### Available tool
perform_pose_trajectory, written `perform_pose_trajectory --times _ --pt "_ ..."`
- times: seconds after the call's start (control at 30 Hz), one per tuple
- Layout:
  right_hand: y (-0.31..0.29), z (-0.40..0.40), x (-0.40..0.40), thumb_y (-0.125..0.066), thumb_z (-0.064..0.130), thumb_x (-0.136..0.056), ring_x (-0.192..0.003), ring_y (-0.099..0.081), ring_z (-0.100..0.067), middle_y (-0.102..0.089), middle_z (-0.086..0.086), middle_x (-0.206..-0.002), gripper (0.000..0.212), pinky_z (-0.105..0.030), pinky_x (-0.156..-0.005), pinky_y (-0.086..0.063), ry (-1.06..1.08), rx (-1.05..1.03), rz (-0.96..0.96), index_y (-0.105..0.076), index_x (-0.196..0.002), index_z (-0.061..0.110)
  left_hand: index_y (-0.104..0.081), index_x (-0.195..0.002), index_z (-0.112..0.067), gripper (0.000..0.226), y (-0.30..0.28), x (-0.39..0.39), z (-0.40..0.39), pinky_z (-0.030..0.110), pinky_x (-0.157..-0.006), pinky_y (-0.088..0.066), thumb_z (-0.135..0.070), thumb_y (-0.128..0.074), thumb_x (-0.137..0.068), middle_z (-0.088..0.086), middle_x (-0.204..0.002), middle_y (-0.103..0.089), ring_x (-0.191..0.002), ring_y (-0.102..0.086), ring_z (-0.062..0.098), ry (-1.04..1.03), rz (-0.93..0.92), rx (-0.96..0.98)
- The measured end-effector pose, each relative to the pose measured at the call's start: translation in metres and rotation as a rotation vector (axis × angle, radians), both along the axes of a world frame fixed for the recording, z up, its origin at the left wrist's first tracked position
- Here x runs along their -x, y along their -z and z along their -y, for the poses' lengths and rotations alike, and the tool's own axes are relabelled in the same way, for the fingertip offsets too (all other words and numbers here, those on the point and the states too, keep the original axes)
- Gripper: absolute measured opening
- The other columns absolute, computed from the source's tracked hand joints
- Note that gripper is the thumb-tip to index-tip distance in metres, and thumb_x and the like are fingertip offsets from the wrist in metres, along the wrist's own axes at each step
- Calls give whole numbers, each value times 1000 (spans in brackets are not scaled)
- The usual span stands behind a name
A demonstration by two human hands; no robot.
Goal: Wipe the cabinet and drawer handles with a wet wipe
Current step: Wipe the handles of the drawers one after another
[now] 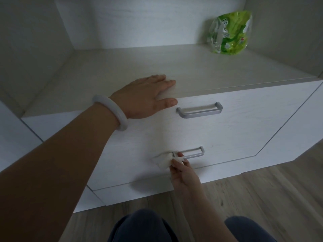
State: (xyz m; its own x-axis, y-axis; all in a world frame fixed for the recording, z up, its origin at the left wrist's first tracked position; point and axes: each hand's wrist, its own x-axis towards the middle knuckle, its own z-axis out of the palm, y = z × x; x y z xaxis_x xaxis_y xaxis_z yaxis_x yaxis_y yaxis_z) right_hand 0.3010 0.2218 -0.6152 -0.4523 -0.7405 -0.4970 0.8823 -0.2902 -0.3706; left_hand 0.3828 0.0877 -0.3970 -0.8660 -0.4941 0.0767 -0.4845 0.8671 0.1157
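Note:
A white drawer unit (236,133) has two silver bar handles. The upper handle (200,110) is bare. My right hand (183,170) pinches a white wet wipe (164,160) against the left end of the lower handle (191,153). My left hand (148,95) lies flat with straight fingers on the unit's top near its front edge, thumb over the upper drawer front. A pale bangle (111,113) sits on that wrist.
A green wet-wipe pack (229,33) stands at the back right of the cabinet top (139,67), inside a white alcove. Wooden floor (262,198) lies below the drawers. My knees in dark trousers (145,226) are at the bottom.

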Motion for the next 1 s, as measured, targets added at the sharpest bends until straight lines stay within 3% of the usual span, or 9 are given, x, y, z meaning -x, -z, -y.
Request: perform_pose_trajectory --times 0.13,0.2,0.3,0.4,0.63,0.8,0.9,1.0 --pt "7 -9 15 -53 -18 -83 -85 -67 -23 -65 -17 -102 43 -29 -73 -60 97 -53 -162 -52 -125 -6 -14 -151 -36 69 0 0 0 29 -119 -6 -63 -33 -91 -6 -161 -8 -148 -6 9 3 -2 -15" --pt "8 -18 28 -53 -17 -85 -86 -69 -20 -67 -13 -102 46 -26 -71 -59 124 -72 -225 -49 -129 -4 -15 -151 -36 69 1 1 0 30 -119 -6 -64 -33 -90 -6 -161 -9 -148 -7 9 7 -11 -16" --pt "5 -24 31 -56 -11 -87 -88 -71 -20 -67 -16 -110 42 -24 -68 -58 68 -112 -269 -52 -127 1 -16 -151 -37 70 2 2 1 29 -119 -7 -65 -33 -89 -6 -161 -10 -147 -9 10 3 -24 -4" --pt "1 -19 16 -62 -4 -86 -83 -71 -20 -71 -17 -103 30 -23 -64 -58 -12 -142 -262 -59 -116 -6 -16 -151 -37 70 2 1 1 30 -119 -7 -65 -33 -89 -6 -161 -10 -147 -9 10 2 -21 2" --pt "-3 -21 36 -53 -15 -85 -87 -68 -20 -66 -19 -104 23 -21 -77 -57 25 -93 -246 -63 -106 -9 -16 -151 -37 70 0 1 0 30 -120 -7 -64 -32 -89 -7 -161 -9 -147 -8 8 11 -11 -4" --pt "-4 -37 48 -48 -3 -92 -96 -68 -24 -66 -19 -107 24 -26 -83 -57 96 10 -182 -60 -113 -8 -16 -151 -38 73 1 1 -1 31 -120 -8 -68 -30 -85 -8 -161 -10 -147 -8 8 -2 -8 -6" --pt "-6 -30 34 -52 3 -95 -96 -69 -22 -67 -20 -114 22 -26 -84 -57 93 -41 -127 -62 -111 -8 -16 -151 -37 76 0 1 -1 33 -120 -9 -70 -27 -83 -8 -161 -10 -147 -8 9 -7 0 -10" --pt "-10 -24 24 -55 11 -95 -96 -64 -25 -66 -16 -109 19 -39 -95 -51 27 -99 -67 -63 -108 -1 -15 -151 -38 76 0 1 -1 33 -120 -9 -70 -27 -83 -8 -161 -9 -147 -7 8 -3 4 -11"
